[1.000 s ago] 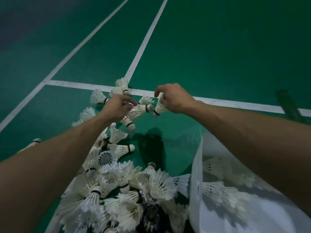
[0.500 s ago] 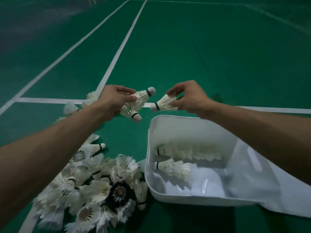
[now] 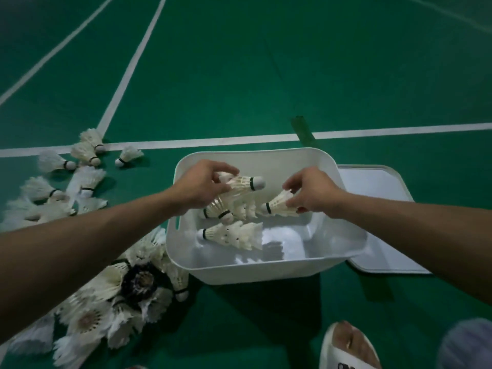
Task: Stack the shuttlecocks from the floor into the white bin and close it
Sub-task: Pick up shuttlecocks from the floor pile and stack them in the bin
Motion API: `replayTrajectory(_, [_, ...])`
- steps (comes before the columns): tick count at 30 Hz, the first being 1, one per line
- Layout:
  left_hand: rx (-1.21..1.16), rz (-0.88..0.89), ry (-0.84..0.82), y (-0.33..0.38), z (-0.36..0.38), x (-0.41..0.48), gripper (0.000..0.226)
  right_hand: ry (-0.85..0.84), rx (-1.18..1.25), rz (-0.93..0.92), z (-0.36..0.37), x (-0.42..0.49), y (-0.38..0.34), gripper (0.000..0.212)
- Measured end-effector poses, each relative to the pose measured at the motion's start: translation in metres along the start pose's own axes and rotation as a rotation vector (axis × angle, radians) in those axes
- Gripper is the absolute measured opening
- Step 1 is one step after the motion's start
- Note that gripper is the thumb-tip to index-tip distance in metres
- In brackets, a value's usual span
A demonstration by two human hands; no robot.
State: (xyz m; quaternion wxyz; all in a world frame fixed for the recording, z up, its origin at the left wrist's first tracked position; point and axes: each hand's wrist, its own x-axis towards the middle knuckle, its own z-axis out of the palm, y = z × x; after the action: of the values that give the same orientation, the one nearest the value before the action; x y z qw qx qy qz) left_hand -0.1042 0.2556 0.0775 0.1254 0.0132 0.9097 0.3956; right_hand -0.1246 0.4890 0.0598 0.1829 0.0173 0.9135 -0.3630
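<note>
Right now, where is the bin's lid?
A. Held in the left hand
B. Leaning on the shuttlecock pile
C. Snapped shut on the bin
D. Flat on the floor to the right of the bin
D: the white lid lies flat on the green floor right of the open white bin, while the left hand and right hand each hold shuttlecocks over it.

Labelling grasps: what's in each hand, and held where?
Left hand: two shuttlecocks, grip on the feather skirts, corks free. Right hand: one shuttlecock, fingers on its feather end, above the bin.
</note>
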Motion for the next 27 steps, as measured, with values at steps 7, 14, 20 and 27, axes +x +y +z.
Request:
replayTrajectory(7, [0.052, -0.077, -0.037, -0.013, 0.017, 0.013, 0.036, -0.035, -0.230, 0.048, 0.015, 0.002, 0.035, 0.042])
replayTrajectory(14, [0.061, -0.105, -0.094, -0.019, 0.028, 0.018, 0.035, -0.149, 0.049, 0.188, 0.034, 0.009, 0.045, 0.043])
replayTrajectory(20, [0.052, -0.130, -0.108, -0.027, 0.030, 0.020, 0.037, -0.192, 0.144, 0.235, 0.050, 0.016, 0.045, 0.040])
replayTrajectory(27, [0.002, -0.121, -0.091, -0.025, 0.035, 0.024, 0.036, -0.254, 0.249, 0.236, 0.064, 0.019, 0.037, 0.040])
